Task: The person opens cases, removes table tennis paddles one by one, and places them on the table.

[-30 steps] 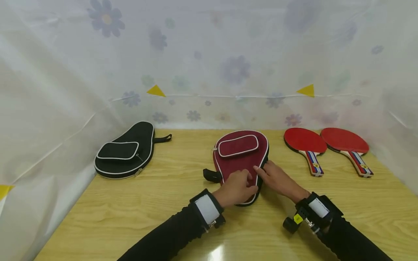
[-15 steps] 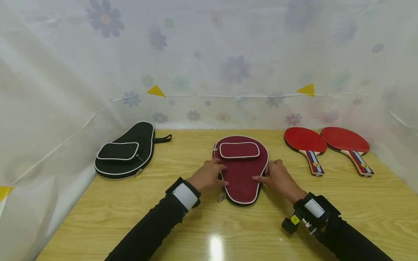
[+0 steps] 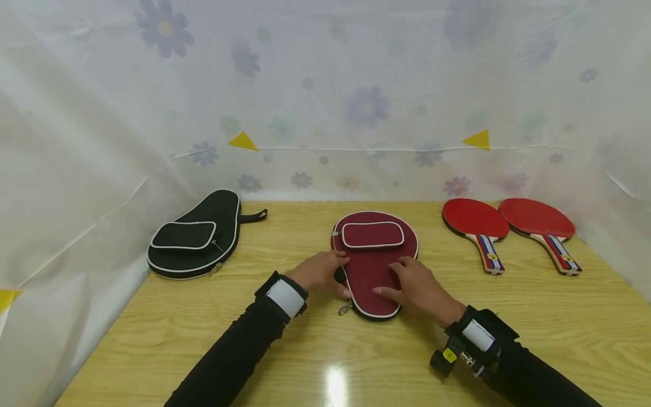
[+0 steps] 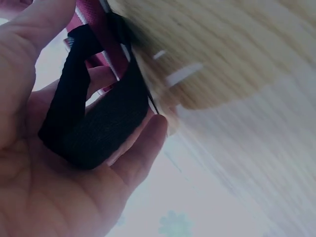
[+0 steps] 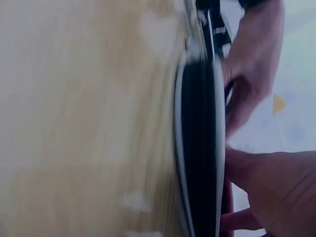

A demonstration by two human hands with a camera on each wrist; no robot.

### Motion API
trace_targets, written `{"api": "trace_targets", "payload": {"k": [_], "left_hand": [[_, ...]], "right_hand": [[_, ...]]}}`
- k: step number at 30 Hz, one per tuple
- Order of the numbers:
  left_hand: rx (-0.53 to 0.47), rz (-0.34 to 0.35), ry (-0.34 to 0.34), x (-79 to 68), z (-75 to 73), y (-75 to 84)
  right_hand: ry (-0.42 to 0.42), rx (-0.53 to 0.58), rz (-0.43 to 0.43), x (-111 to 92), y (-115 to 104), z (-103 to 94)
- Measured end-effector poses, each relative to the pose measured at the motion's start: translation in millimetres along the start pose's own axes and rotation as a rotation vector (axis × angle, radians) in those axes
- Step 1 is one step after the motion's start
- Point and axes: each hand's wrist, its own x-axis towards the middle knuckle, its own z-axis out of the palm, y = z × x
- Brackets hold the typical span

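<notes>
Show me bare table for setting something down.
Bare wood lies between black case and maroon case, beyond the left hand, and in front of the paddles, right of the right sleeve. Crowded: around the maroon case, where the right hand also rests.

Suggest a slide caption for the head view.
Left hand and right hand at maroon case, between black case and red paddles.
</notes>
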Motion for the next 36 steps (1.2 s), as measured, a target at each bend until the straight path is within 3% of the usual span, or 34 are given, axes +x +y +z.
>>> {"api": "trace_targets", "payload": {"k": [5, 14, 24, 36], "left_hand": [[0.023, -0.005, 0.028, 4.6, 2.8, -0.8], [-0.007, -0.008, 0.047, 7.0, 6.8, -4.0], [0.082, -0.004, 0.100, 1.7, 9.1, -2.4], [0.223, 0.056, 0.177, -3.8, 8.3, 2.2]], "right_hand": [[-0.112, 0.036, 0.007, -5, -30, 3.2], [-0.082, -0.060, -0.008, -5, -48, 8.3], [-0.225, -0.003, 0.029, 1, -30, -4.2], [-0.354, 0.094, -0.090, 4, 0, -22.9]]}}
